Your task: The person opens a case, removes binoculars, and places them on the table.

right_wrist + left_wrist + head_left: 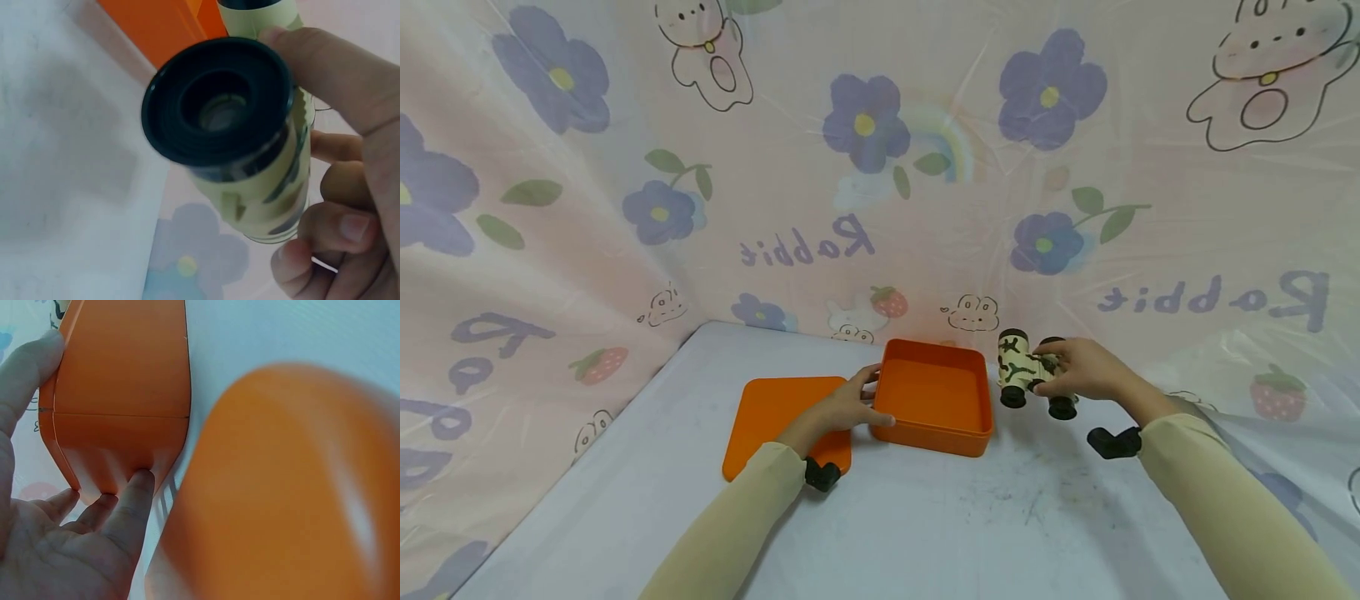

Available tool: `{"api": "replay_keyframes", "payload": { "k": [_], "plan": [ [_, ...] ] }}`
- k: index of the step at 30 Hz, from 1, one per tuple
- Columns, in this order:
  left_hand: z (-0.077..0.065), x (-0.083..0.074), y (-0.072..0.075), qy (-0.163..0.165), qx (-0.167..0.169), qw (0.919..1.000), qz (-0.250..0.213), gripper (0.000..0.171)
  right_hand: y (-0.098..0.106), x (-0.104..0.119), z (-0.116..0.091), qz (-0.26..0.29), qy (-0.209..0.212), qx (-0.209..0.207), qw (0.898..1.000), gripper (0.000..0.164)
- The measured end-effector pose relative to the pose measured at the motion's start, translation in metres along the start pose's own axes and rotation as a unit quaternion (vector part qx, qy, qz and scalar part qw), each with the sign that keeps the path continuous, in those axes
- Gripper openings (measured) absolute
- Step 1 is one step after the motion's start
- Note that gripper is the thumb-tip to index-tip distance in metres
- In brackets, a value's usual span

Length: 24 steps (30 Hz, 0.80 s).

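An open orange box (932, 387) stands on the table, its inside facing up. My left hand (846, 404) holds the box at its near left corner, with the thumb at the front rim and the fingertips (144, 481) against the left wall. Just right of the box, my right hand (1086, 371) grips camouflage-patterned binoculars (1015, 367) above the tabletop. In the right wrist view, the thumb presses near the middle of the binoculars (256, 194), and a black-rimmed eyepiece faces the camera. Several right fingers curl along the far side.
Left of the box, partly under the left forearm, lies a flat orange lid (782, 408). The white table (925, 525) meets a printed curtain (925, 208) at the back and left. A black wrist mount (1112, 443) sticks out beside the right sleeve.
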State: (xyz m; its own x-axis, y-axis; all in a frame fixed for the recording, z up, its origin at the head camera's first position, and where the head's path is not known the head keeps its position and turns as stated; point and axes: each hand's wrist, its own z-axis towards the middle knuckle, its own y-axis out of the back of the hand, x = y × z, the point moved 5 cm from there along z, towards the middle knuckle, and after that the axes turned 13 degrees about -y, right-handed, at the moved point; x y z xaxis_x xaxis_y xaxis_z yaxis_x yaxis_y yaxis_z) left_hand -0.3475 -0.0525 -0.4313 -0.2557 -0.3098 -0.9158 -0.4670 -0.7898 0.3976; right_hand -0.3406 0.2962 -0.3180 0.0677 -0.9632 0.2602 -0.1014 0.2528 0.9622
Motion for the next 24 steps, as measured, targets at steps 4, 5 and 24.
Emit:
{"api": "replay_keyframes", "payload": {
  "k": [4,5,24],
  "plan": [
    [0.001,0.001,0.001,-0.005,-0.002,1.0,0.003,0.105,-0.004,-0.007,0.001,-0.004,-0.004,0.003,1.0,0.079],
    [0.002,0.001,0.001,-0.006,-0.003,1.0,0.004,0.105,-0.006,-0.009,0.001,-0.004,-0.004,0.004,1.0,0.079],
    [0.001,0.003,0.0,0.003,-0.005,1.0,0.0,0.104,-0.045,-0.032,0.0,0.039,-0.007,0.031,0.999,0.075]
  ]
}}
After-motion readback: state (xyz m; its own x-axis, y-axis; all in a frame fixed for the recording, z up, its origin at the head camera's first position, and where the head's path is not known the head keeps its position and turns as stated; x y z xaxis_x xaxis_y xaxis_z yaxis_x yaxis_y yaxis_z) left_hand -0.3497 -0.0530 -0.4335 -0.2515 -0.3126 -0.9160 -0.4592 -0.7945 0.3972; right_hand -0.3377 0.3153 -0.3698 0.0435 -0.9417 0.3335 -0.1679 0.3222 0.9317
